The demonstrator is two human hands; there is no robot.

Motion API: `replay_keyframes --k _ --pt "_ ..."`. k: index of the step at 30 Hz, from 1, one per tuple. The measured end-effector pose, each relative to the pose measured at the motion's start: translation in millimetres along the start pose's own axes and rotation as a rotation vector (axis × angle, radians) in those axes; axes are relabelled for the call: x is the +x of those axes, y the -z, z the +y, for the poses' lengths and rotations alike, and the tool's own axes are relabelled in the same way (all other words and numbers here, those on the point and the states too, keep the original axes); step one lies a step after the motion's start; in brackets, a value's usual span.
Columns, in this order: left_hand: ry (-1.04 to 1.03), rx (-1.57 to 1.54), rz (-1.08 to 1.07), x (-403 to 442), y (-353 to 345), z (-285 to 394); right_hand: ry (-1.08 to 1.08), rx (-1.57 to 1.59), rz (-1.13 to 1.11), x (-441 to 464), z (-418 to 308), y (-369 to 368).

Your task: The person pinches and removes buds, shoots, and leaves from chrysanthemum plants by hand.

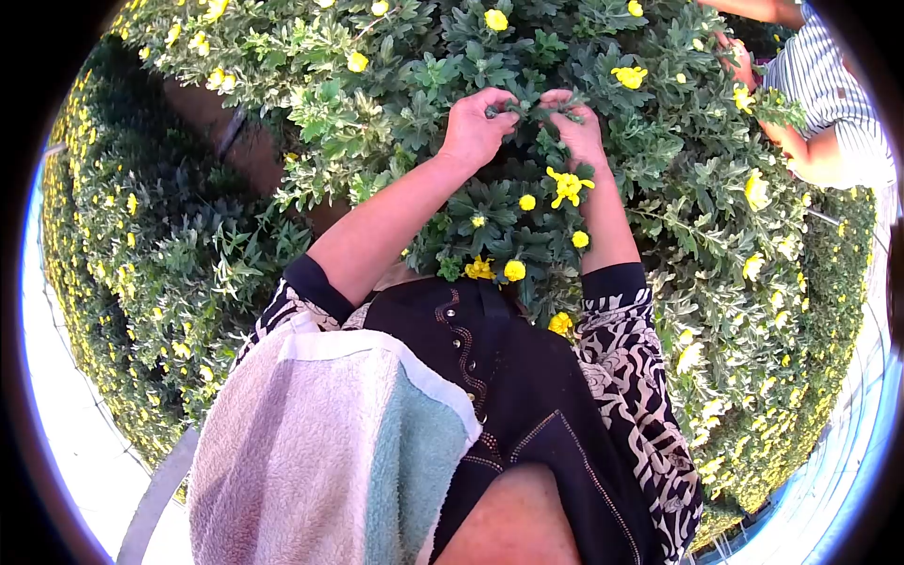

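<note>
Both of my hands reach into a bed of leafy chrysanthemum plants (490, 202). My left hand (478, 130) has its fingers curled and pinched around a small green bud or sprig. Just to its right, my right hand (576, 130) pinches a green chrysanthemum stem (563, 111) between thumb and fingers. The two hands are a short gap apart. Below my right hand is an open yellow flower (568, 186), with a small round yellow bloom (527, 202) beside it. Leaves partly hide the fingertips, so the exact grip is hard to see.
At upper right another person in a striped shirt (833, 89) reaches an arm into the same plants. A towel (311, 443) hangs over my front at lower left. Yellow-flowered rows spread on both sides, with a strip of bare soil (212, 122) at left.
</note>
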State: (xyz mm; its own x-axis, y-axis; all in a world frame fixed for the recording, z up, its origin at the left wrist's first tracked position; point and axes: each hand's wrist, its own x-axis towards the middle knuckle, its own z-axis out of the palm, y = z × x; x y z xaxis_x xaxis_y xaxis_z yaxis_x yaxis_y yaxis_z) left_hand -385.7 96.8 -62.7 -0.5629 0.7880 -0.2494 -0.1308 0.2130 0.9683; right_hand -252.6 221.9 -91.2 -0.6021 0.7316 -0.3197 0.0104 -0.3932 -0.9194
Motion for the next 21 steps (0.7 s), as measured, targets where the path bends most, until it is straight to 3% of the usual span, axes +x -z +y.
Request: replay_keyframes --k 1,6,10,13,16,18,20,21 --pt "0.006 -0.060 0.005 3 -2 -4 0.011 -0.053 -0.107 -5 -6 -1" --pt "0.180 -0.234 0.078 7 -20 0 0.095 -0.214 -0.130 -14 -10 -4" --pt "0.332 0.058 -0.016 15 -19 -11 0.235 -0.252 0.003 -15 -6 -7" --pt "0.004 0.813 -0.135 19 -18 -29 0.203 -0.087 0.148 -18 -3 -11" --pt "0.016 0.907 -0.293 5 -15 -35 0.125 0.109 0.395 -17 -9 -7" --pt "0.017 0.908 -0.360 -10 -7 -32 0.218 0.092 0.434 -15 1 2" --pt "-0.105 0.849 -0.377 -28 3 -24 -0.186 -0.283 0.470 -20 8 17" --pt "-0.074 0.830 -0.394 -38 10 -12 -0.259 -0.154 0.250 -27 14 23"
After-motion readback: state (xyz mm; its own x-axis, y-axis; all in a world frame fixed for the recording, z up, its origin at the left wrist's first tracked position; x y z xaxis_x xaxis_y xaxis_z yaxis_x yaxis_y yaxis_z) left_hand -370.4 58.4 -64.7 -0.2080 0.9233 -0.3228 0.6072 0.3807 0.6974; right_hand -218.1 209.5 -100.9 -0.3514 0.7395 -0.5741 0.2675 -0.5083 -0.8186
